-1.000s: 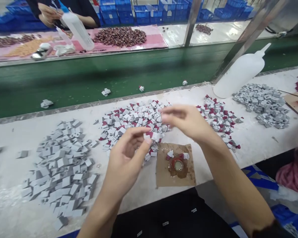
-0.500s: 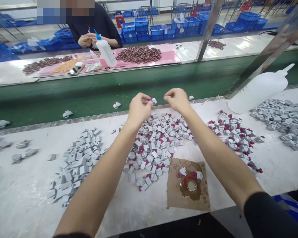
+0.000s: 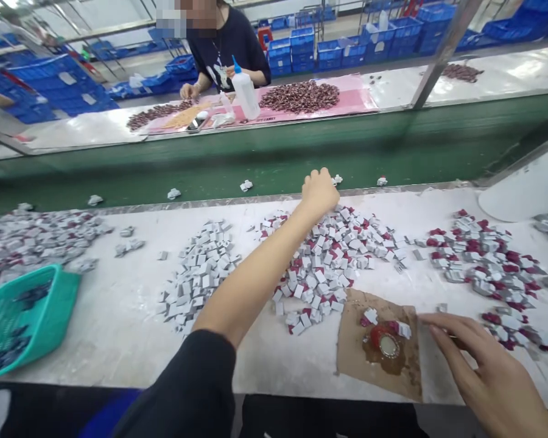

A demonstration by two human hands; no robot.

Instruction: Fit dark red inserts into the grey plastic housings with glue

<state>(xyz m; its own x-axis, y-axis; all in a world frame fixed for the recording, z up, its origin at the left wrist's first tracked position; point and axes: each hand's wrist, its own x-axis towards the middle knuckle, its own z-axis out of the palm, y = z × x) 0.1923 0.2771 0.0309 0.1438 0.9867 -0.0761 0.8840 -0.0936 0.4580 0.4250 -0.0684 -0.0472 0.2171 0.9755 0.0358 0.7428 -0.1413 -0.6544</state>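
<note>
My left hand (image 3: 320, 192) reaches to the far edge of the white table, fingers bent down over the green belt. A small white piece (image 3: 337, 180) shows at its fingertips; whether they grip it is unclear. Below lies a pile of white and dark red pieces (image 3: 319, 277). My right hand (image 3: 479, 353) is at the lower right with thumb and forefinger apart, nothing visible between them. Its fingertips are beside the brown cardboard (image 3: 354, 350), which bears a round glue-stained cap (image 3: 388, 346) and two white and red pieces.
Grey pieces (image 3: 201, 267) lie left of centre, a green basket (image 3: 50, 316) at far left. More red and white pieces (image 3: 493, 261) lie right, near a big white bottle (image 3: 525, 179). Several pieces sit on the green belt (image 3: 274, 164). A person works across it.
The view has shifted left, bringing the green basket in. My hands have parted: the left is lower at the belt's edge, the right has come back beside the cardboard. The person's hands have separated.
</note>
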